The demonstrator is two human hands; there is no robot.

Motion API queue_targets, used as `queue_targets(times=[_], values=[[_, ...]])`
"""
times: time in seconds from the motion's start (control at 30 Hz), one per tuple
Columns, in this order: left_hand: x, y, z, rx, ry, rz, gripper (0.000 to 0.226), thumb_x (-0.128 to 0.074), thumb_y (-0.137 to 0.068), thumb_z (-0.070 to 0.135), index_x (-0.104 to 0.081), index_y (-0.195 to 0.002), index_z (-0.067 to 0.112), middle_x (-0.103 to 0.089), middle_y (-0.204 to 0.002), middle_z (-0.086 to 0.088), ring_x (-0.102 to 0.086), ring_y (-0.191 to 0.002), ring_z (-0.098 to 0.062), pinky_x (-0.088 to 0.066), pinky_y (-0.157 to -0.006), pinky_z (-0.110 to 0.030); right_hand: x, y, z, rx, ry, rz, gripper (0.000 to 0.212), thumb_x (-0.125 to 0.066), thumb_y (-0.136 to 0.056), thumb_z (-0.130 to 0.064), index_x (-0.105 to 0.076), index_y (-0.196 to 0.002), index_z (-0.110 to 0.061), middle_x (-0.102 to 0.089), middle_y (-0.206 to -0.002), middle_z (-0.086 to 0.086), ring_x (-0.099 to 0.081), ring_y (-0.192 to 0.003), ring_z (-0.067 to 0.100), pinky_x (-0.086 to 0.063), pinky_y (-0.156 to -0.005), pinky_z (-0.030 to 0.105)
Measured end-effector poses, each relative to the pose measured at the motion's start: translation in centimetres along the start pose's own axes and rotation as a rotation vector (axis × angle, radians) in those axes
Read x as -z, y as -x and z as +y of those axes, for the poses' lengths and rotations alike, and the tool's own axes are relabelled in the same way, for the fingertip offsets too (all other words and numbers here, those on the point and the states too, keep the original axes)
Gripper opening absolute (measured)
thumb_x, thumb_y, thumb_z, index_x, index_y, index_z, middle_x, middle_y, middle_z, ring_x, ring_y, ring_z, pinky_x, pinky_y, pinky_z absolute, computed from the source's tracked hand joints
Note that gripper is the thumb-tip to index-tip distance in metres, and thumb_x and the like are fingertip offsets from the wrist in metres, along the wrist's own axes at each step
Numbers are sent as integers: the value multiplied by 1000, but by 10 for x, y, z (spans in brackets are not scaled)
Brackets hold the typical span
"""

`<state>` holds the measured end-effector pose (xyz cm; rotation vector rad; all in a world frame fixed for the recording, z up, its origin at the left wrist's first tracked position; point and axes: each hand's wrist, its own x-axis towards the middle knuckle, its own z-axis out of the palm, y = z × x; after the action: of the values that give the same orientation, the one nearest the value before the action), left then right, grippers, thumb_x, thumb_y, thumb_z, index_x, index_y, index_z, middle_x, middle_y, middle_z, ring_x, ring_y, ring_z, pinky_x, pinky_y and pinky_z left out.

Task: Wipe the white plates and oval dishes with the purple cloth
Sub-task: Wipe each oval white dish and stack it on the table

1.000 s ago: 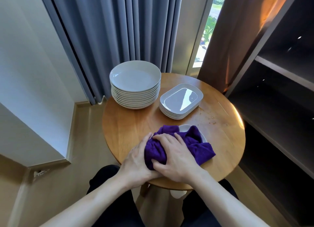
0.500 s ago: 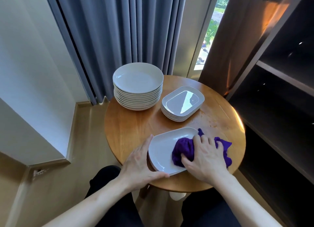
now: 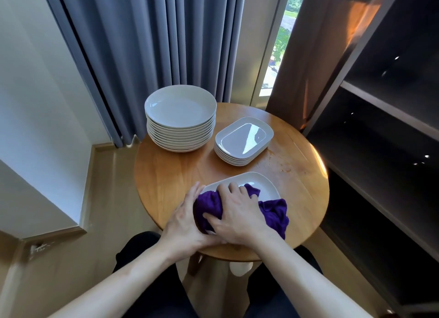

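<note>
Cloth (image 3: pixel 275 210), purple and bunched, sits under my right hand (image 3: pixel 237 215), whose curled fingers grip it on the oval dish (image 3: pixel 261 183) at the near edge of the counter (image 3: pixel 166 175). My left hand (image 3: pixel 183 220) rests straight-fingered against that dish's left rim. Farther off stand the dish stack (image 3: pixel 244 139) and, to its left, the taller plate stack (image 3: pixel 180 113).

White round plates (image 3: pixel 180 108), deep-rimmed and glossy: standing as one tall stack at the far left of the tabletop (image 3: pixel 166 175). White oval dishes (image 3: pixel 244 138), rounded-rectangular and shiny: sitting in a shorter stack just right of the plates, apart from them. Single oval dish (image 3: pixel 263 183): lying face up near the front edge, separate from both stacks. Purple cloth (image 3: pixel 273 210), bunched: lying across the near half of that dish, its right end trailing over the rim onto the tabletop.
</note>
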<state>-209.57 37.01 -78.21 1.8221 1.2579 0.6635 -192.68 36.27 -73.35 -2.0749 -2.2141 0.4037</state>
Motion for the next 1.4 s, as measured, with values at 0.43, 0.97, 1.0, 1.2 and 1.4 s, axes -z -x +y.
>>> queue_targets(times=[0.43,0.97,1.0,1.2,1.4], values=[[0,8,9,-35,-102,46,128,-81,-50,80,-7,-152,60,-37,-148,25,-39,-131,-4,-38,-108,-32,3,-24,35,-369,121,209,55,-49,-98,-60,-42,-132,-17,-51,-134,7,-47,-123,31,-40,-98,50],[-6,14,4,-128,-394,58,101,-53,-70,90,-44,-150,31,-17,-169,14,-35,-147,-12,-29,-120,-36,7,69,38,-149,-259,249,44,-60,-72,-73,-43,-87,-35,-55,-84,-16,-53,-78,5,-42,-67,24],[-6,15,6,-134,-440,60,100,-50,-71,91,-45,-150,30,-19,-169,11,-36,-147,-13,-30,-120,-37,8,72,40,-162,-307,237,45,-61,-71,-74,-46,-89,-35,-58,-85,-15,-55,-79,6,-46,-67,24],[-1,16,17,-176,-649,110,97,-45,-70,92,-61,-137,23,-43,-160,-5,-52,-135,-21,-40,-111,-43,23,71,70,-334,-743,385,34,-81,-81,-51,-62,-104,-35,-70,-94,-11,-65,-84,5,-48,-70,25],[-6,28,24,-216,-703,108,70,-53,-80,71,-65,-133,26,-54,-151,-3,-52,-132,-21,-39,-111,-39,33,61,112,-558,-1073,576,28,-77,-88,-47,-67,-106,-27,-74,-96,-1,-70,-91,23,-57,-82,44]])
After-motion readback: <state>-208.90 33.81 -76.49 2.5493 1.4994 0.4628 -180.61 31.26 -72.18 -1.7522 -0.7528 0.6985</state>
